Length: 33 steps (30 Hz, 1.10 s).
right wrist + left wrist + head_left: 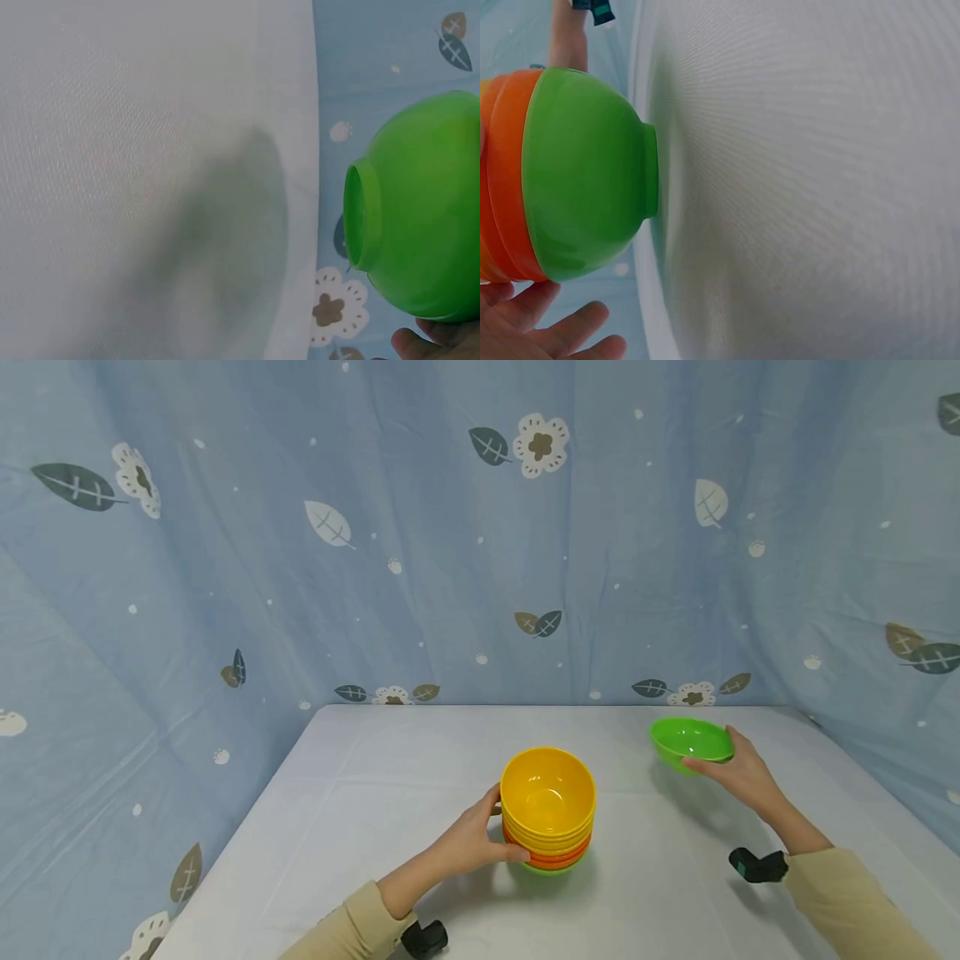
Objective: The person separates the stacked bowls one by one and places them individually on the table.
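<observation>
My left hand [474, 841] grips the near-left side of a stack of nested bowls, thumb in front and fingers behind. Yellow bowls [548, 793] top the stack, orange ones sit below, and a green bowl [589, 176] is lowest. Its foot is at or just over the white cloth; contact is unclear. The left wrist view shows fingers [574, 330] beside the rims. Toward the back right, my right hand [742, 774] pinches another green bowl [690, 742] by its right side, thumb near the front rim. That bowl [431, 210] hangs upright above the cloth.
A white-covered table [405, 752] lies under both hands, its back edge against a blue patterned curtain [450, 568]. Each wrist carries a black device, one at the left cuff [424, 939] and one at the right [758, 866]. Shadows fall under the held bowls.
</observation>
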Motion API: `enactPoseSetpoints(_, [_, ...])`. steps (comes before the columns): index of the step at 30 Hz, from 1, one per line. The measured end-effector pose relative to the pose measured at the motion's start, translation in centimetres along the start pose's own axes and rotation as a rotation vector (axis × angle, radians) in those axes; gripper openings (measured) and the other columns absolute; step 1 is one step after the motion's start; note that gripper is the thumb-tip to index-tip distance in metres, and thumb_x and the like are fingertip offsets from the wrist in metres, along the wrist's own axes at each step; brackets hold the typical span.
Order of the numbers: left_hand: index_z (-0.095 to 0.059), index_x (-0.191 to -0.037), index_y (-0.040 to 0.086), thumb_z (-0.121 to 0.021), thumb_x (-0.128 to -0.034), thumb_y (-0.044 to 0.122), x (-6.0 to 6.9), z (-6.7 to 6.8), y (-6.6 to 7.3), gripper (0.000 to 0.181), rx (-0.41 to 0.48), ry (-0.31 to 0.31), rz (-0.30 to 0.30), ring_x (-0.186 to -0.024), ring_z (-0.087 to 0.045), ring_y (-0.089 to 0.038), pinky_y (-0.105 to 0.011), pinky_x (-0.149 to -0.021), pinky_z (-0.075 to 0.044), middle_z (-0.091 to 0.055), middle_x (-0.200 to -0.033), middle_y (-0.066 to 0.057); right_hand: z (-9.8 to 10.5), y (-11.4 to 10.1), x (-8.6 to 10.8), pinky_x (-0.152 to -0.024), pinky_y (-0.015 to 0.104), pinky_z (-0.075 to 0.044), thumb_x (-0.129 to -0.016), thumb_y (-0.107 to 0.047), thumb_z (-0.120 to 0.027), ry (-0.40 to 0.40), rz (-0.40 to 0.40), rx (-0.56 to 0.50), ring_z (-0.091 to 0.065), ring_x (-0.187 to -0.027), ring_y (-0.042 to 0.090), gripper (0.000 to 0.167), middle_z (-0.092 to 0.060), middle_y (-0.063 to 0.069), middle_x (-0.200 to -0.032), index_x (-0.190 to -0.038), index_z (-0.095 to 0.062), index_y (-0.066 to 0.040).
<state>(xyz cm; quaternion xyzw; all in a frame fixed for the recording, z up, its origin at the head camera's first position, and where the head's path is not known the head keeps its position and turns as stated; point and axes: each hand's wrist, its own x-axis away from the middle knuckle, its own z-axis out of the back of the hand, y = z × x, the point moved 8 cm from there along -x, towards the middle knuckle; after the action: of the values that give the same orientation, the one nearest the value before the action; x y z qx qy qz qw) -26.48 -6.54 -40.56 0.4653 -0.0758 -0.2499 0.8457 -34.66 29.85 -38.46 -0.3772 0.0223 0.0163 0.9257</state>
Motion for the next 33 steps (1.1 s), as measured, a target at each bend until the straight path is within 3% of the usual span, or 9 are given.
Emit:
enactPoseSetpoints(15, [-0.016, -0.147, 0.017, -0.073, -0.0732, 0.046, -0.1, -0.1, -0.1, 0.098, 0.0, -0.003, -0.004, -0.123, -0.043, -0.027, -0.056, -0.096, -0.036, -0.038, -0.141, -0.004, -0.2, 1.9, -0.6, -0.092, 0.068, -0.026, -0.086, -0.048, -0.056, -0.018, -0.049, -0.045, -0.014, -0.124, 0.058, 0.106, 0.003, 0.041, -0.141, -0.138, 0.013, 0.013])
enactPoseSetpoints(33, [-0.015, -0.147, 0.018, -0.073, -0.0729, 0.046, -0.1, -0.1, -0.1, 0.098, 0.004, -0.004, 0.01, -0.124, -0.043, -0.027, -0.057, -0.097, -0.035, -0.038, -0.141, -0.004, 0.0, 3.2, -1.9, -0.089, 0.064, -0.033, -0.079, -0.043, -0.067, 0.116, 0.039, 0.049, -0.033, -0.113, 0.053, 0.101, -0.025, 0.041, -0.129, -0.135, -0.012, 0.021])
